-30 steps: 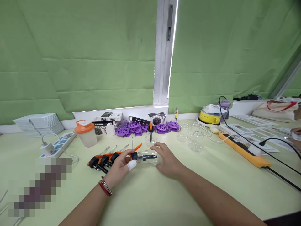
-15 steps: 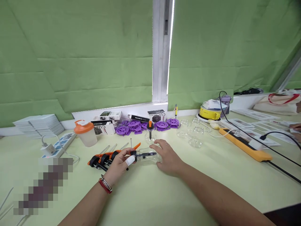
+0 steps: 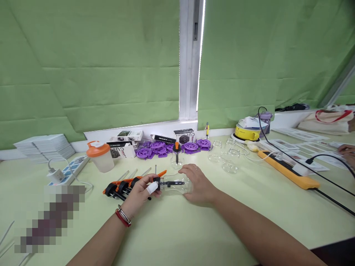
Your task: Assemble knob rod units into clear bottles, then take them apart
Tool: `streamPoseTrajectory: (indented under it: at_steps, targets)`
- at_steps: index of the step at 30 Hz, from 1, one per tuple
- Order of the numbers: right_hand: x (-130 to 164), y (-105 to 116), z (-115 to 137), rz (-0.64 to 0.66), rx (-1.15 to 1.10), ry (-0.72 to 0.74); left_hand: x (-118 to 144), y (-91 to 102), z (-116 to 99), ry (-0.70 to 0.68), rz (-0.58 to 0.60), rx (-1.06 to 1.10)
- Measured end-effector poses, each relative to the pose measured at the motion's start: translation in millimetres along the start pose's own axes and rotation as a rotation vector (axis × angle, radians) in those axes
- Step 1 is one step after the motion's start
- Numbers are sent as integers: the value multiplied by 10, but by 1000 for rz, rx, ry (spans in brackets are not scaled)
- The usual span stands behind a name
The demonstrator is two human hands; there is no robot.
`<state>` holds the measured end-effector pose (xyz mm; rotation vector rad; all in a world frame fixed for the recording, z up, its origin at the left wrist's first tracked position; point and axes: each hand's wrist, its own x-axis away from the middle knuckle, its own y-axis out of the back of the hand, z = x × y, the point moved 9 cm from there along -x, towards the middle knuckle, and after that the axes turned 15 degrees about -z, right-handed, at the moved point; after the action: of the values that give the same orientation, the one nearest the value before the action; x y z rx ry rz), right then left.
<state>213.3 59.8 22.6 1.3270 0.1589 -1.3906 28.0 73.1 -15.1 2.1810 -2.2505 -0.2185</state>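
Note:
A small clear glass bottle [image 3: 177,183] lies on its side on the pale green table [image 3: 194,229]. My right hand [image 3: 198,184] cups its body. My left hand [image 3: 140,194], with a white wrap on the thumb, pinches the black cap with orange trigger [image 3: 158,180] at the bottle's neck. A black tube runs inside the glass. Just left of my left hand lie several more black and orange pump heads [image 3: 122,185] with metal stems.
Behind stand one capped bottle [image 3: 176,155], purple wheels [image 3: 158,147], small boxes [image 3: 126,142], an orange-lidded cup [image 3: 98,157] and empty glass jars [image 3: 230,157]. A white power strip [image 3: 65,170] lies left, an orange one [image 3: 288,170] with black cables right. Another person's hand [image 3: 348,152] shows at far right.
My right hand has closed further over the bottle's body. The left hand stays at the cap. The view has shifted slightly.

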Motion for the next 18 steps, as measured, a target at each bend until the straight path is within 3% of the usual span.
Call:
streamPoseTrajectory:
  at_steps: [12, 15, 18]
  targets:
    - [-16, 47, 43, -62, -14, 129, 16, -43, -2, 14, 41, 83]
    - [-21, 56, 31, -53, -105, 96, 9, -28, 15, 22, 36, 71]
    - [-12, 30, -79, -5, -226, -61, 8, -16, 6, 13, 28, 66]
